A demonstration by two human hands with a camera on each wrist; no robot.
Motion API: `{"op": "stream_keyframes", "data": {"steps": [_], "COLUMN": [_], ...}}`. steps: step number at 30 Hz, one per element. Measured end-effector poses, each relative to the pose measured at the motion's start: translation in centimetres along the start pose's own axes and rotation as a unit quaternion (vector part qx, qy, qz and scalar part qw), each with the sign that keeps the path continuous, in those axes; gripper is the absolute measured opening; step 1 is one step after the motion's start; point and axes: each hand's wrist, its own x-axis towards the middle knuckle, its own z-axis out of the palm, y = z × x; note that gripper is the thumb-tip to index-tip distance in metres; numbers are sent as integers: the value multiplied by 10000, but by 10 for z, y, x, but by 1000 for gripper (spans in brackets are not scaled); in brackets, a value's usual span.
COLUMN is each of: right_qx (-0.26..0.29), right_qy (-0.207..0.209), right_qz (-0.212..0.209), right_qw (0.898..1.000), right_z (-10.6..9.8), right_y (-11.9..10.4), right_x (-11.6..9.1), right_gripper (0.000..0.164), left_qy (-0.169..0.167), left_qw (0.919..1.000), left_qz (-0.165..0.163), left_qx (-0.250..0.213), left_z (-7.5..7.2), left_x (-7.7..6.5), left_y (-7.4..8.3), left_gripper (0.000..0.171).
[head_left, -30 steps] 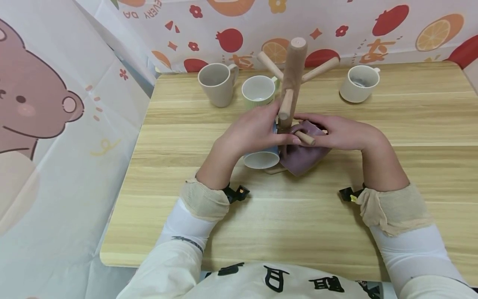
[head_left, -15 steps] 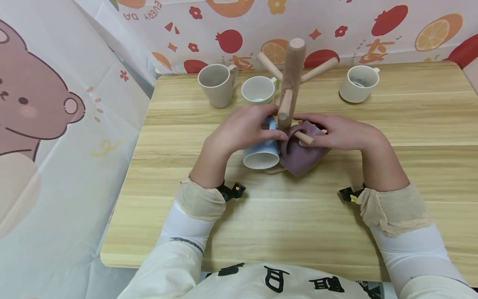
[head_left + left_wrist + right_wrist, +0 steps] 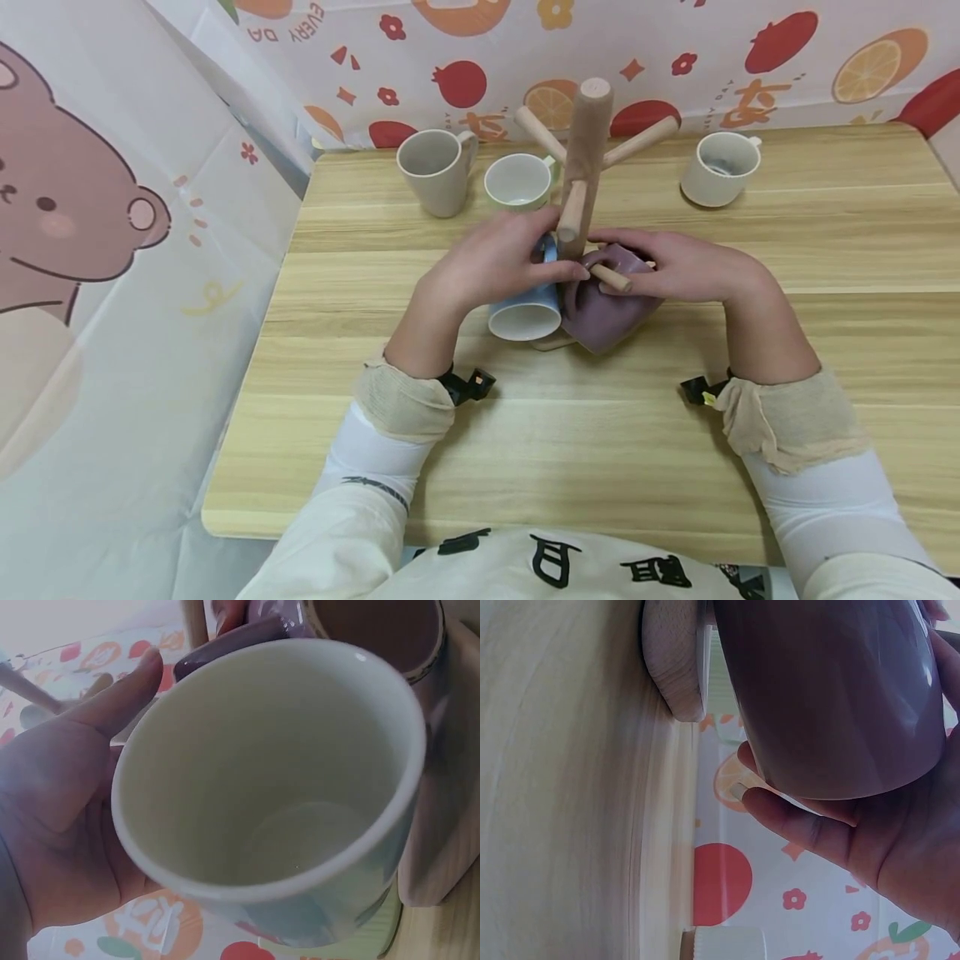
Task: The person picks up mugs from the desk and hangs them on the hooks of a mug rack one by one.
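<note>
A wooden mug tree [image 3: 588,146] stands mid-table with pegs sticking out on several sides. A purple mug [image 3: 613,315] hangs tilted at its front, the loop of its handle around a low peg [image 3: 613,278]. My right hand [image 3: 693,265] holds this mug, thumb on the near side and fingers under its base in the right wrist view. Left of it, a blue mug [image 3: 534,298] lies on its side, white mouth toward me. My left hand [image 3: 491,262] curves over the blue mug, thumb reaching across its handle toward the post; its other fingers are hidden behind the mug [image 3: 322,907].
Behind my left hand stand a grey-beige mug [image 3: 438,179] and a pale green mug [image 3: 519,183]. A white mug [image 3: 718,171] is at the back right. A fruit-print cloth [image 3: 480,50] hangs along the table's far edge.
My left hand shifted left off the post, uncovering the blue mug's handle, then came slightly back right. Both mugs and my right hand stay nearly in place.
</note>
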Motion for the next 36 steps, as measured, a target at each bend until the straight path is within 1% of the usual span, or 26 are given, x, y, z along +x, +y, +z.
{"op": "stream_keyframes", "data": {"steps": [5, 11, 15, 20, 25, 30, 36], "right_qx": [80, 118, 56, -34, -19, -6, 19], "right_qy": [-69, -129, -79, 58, 46, 20, 73], "right_qz": [-168, -82, -154, -326, -336, -351, -325], "right_qw": [9998, 9998, 9998, 9994, 9994, 9994, 9994], "right_z": [3, 5, 4, 3, 1, 1, 0], "right_y": [0, -1, 0, 0, -2, -4, -5], "right_x": [3, 4, 3, 1, 2, 2, 0], "right_gripper": [54, 51, 52, 56, 59, 60, 60], "left_qy": [-121, -337, -355, -289, -83, 109, 110], "left_qw": [9999, 9993, 9992, 9990, 9989, 9987, 9988], "left_qz": [-19, -116, -170, -283, -421, -397, -358], "left_qx": [1, 68, 122, 177, 191, 294, 314], "left_z": [3, 6, 7, 9, 10, 12, 13], "left_x": [1, 3, 4, 5, 6, 8, 8], "left_y": [0, 0, 1, 2, 4, 6, 6], "left_gripper": [53, 64, 65, 66, 71, 73, 82]}}
